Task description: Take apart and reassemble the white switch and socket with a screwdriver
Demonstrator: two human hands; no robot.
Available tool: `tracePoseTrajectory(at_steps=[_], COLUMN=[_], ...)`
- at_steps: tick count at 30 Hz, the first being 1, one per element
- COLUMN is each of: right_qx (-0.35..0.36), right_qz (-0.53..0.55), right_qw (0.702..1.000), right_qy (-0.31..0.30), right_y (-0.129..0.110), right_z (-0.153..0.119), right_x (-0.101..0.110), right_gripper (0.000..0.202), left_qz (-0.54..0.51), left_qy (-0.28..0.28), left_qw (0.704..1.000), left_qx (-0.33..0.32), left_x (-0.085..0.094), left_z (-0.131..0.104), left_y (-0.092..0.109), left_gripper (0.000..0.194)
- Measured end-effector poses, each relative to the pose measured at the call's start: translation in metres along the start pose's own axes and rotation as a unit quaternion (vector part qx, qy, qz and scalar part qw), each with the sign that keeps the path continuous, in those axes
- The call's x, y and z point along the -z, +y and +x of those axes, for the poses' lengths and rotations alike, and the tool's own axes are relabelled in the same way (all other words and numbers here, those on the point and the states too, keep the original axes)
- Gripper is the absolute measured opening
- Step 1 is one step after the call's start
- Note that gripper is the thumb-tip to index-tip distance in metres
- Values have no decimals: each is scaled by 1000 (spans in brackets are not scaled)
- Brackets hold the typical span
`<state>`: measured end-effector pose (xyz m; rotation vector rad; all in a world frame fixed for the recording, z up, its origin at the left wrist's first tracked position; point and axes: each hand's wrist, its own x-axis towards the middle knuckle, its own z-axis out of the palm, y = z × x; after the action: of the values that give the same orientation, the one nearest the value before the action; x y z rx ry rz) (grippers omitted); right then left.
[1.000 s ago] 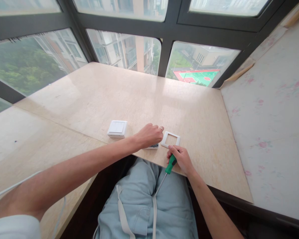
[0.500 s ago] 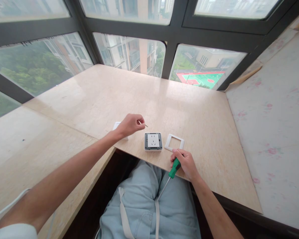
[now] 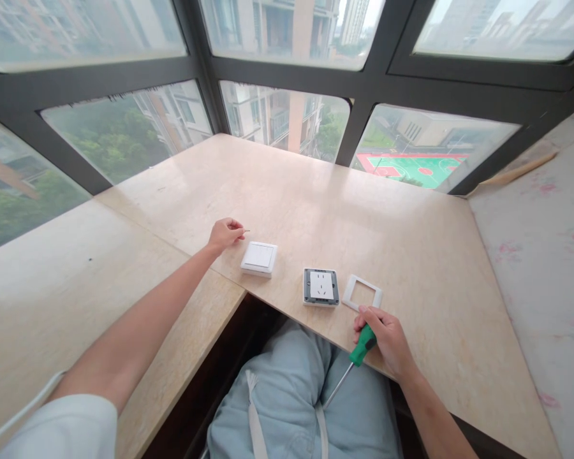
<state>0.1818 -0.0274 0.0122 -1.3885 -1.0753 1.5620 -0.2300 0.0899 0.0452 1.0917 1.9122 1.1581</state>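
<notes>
My left hand (image 3: 228,233) pinches a small thin screw (image 3: 247,230), held just beyond a white wall switch (image 3: 259,256) on the counter. My right hand (image 3: 381,330) is wrapped round the green handle of a screwdriver (image 3: 363,346), whose shaft slants down over my lap. Between the hands sits a wall socket (image 3: 321,286), its white face set in a grey frame on a white box. Close to the fingers of my right hand lies a white square cover frame (image 3: 377,298), flat on the counter.
The beige counter (image 3: 287,191) ends at a front edge above my legs (image 3: 287,395). Dark window frames (image 3: 287,80) rise behind it, and a flowered wall (image 3: 530,274) stands at the right. A white cable (image 3: 23,411) runs at lower left.
My left hand has moved left with the screw, from near the socket to past the switch, uncovering the switch. My right hand still grips the screwdriver. The view has shifted left.
</notes>
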Motion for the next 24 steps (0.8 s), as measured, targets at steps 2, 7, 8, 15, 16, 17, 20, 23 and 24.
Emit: tracePoseTrajectory(at_steps=[2, 7, 8, 15, 16, 17, 20, 23, 24], right_qx=[-6, -12, -12, -5, 0, 8, 35, 81, 103], right_qz=[-1, -6, -4, 88, 113, 139, 197, 234, 246], right_qw=[1000, 1000, 1000, 992, 988, 983, 963, 945, 940], right_qy=[2, 14, 17, 86, 103, 122, 182, 212, 214], right_y=[0, -2, -4, -13, -14, -16, -26, -49, -59], right_z=[0, 1, 1, -1, 0, 0, 3, 5, 6], right_x=[0, 0, -1, -10, -11, -12, -14, -17, -18], right_gripper=[47, 46, 46, 41, 40, 40, 40, 38, 36], left_qz=[-28, -65, -68, -94, -90, -83, -48, -21, -8], left_qy=[5, 29, 44, 141, 119, 81, -65, -130, -134], left_qw=[1000, 997, 997, 973, 973, 972, 963, 957, 960], left_qx=[9, 19, 15, -154, -179, -204, -256, -257, -244], left_x=[0, 7, 8, -8, -17, -27, -62, -95, -104], left_z=[0, 3, 2, -89, -111, -133, -182, -197, -196], left_y=[-5, -4, -1, 41, 43, 44, 28, -1, -11], left_gripper=[19, 21, 19, 15, 16, 16, 25, 58, 67])
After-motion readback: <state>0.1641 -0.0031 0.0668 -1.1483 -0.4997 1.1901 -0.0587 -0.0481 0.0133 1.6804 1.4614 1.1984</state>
